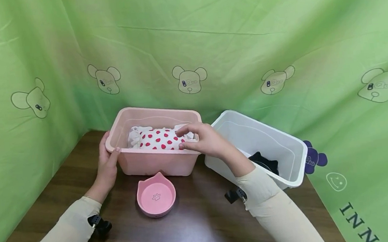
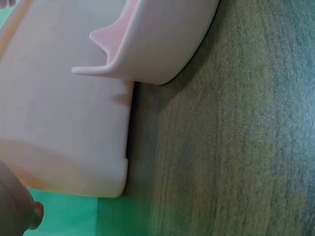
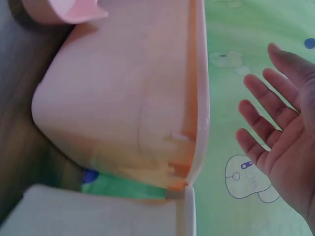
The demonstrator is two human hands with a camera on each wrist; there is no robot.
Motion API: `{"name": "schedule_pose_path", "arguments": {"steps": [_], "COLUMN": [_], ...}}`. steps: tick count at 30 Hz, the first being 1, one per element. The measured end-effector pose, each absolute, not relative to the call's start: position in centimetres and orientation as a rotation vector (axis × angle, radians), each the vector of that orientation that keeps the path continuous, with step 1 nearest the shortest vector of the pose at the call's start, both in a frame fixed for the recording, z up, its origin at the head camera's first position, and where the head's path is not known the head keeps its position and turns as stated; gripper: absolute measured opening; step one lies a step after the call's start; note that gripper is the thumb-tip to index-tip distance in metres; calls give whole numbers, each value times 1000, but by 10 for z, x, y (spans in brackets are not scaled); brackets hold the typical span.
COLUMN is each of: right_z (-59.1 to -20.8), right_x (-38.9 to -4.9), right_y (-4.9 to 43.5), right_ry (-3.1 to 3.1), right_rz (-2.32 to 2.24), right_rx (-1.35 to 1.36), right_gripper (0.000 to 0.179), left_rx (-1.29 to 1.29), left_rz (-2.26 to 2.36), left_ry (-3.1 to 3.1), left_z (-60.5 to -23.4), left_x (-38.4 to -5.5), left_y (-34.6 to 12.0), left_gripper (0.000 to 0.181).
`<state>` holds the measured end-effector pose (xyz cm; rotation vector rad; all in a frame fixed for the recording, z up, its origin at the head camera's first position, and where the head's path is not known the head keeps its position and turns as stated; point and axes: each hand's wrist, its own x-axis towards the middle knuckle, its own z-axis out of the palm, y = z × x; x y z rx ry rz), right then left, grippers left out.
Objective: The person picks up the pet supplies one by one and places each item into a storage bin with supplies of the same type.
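Observation:
A pink plastic bin (image 1: 158,163) stands on the table, and inside it lies a white cloth item (image 1: 159,138) with red spots and ruffled white ends. My left hand (image 1: 106,169) holds the bin's left end, thumb at the front corner of the rim and fingers along the outer side. Over the bin's right end hovers my right hand (image 1: 209,139), thumb and fingers spread apart. The right wrist view shows that hand's palm (image 3: 290,142) bare, its fingers loosely extended above the rim. In front of the bin sits a pink cat-eared bowl (image 1: 156,196) with a paw print.
To the right, a white bin (image 1: 259,131) stands at an angle with a black item (image 1: 266,164) with pointed corners inside, partly hidden by my right forearm. A green printed curtain (image 1: 187,30) hangs behind the brown wooden table (image 1: 175,236).

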<state>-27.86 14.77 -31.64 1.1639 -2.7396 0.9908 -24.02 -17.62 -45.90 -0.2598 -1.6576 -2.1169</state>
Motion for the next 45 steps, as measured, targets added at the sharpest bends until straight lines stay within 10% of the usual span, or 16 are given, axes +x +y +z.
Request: {"name": "schedule_pose_path", "arguments": {"steps": [45], "right_z": [-404], "right_x": [-204], "right_y": [128], "right_ry": [-2660], "right_rz": [1012], "right_rx": [1036], "right_gripper": [35], "left_rx": [-231], "left_rz": [-2144], "left_ry": [-1619], "left_z": [-459], "left_x": [-240], "left_y": [-173], "left_gripper": [65]}}
